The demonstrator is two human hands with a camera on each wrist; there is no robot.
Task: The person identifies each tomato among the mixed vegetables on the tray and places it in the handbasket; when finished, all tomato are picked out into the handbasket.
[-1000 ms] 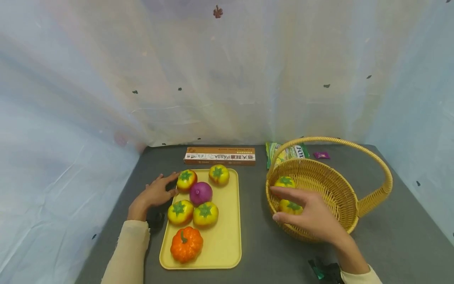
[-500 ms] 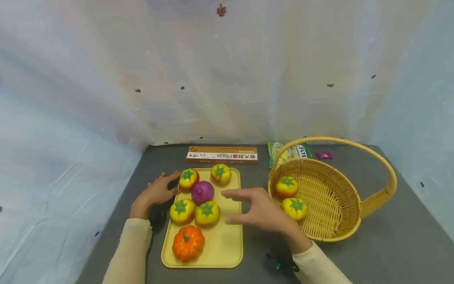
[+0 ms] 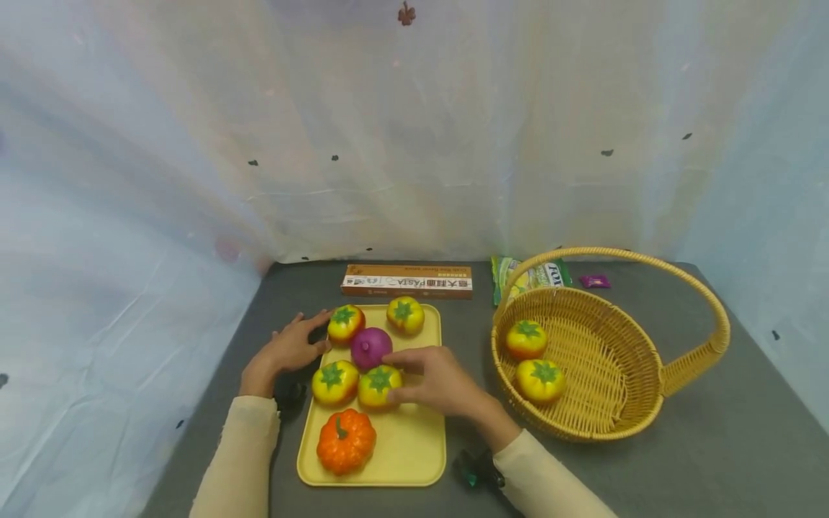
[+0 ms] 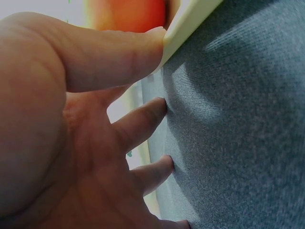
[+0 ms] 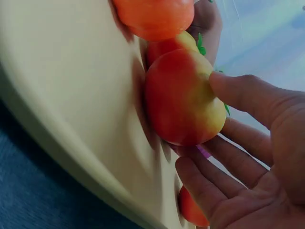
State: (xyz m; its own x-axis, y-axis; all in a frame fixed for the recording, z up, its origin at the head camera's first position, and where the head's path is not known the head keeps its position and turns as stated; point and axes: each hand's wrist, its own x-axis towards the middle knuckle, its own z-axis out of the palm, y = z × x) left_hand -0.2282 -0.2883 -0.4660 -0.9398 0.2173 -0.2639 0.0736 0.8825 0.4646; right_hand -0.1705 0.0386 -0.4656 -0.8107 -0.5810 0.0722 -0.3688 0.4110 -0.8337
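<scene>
My right hand (image 3: 437, 381) is around a yellow-red toy persimmon (image 3: 374, 392) on the yellow tray (image 3: 414, 446). In the right wrist view its thumb touches the persimmon (image 5: 176, 105), with curved fingers on the far side. My left hand (image 3: 290, 349) rests at the tray's left edge, thumb against the rim (image 4: 183, 28) and spread fingertips on the table. Beside the held persimmon lie another persimmon (image 3: 334, 388), a purple onion-like ball (image 3: 371, 348) and an orange pumpkin (image 3: 346, 446). Two more persimmons, one at far left (image 3: 346, 327) and one at far right (image 3: 405, 316), sit on the tray.
A wicker basket (image 3: 596, 324) with a tall handle stands at right, holding two persimmons (image 3: 540, 380). Behind are a pasta box (image 3: 406, 282), a green packet (image 3: 557, 273) and a small purple packet (image 3: 594, 281). Pale sheeting surrounds the grey table (image 3: 706, 460).
My right hand has moved left from above the basket to the tray and now reaches round the front right persimmon of the cluster. The left hand has stayed at the tray's edge.
</scene>
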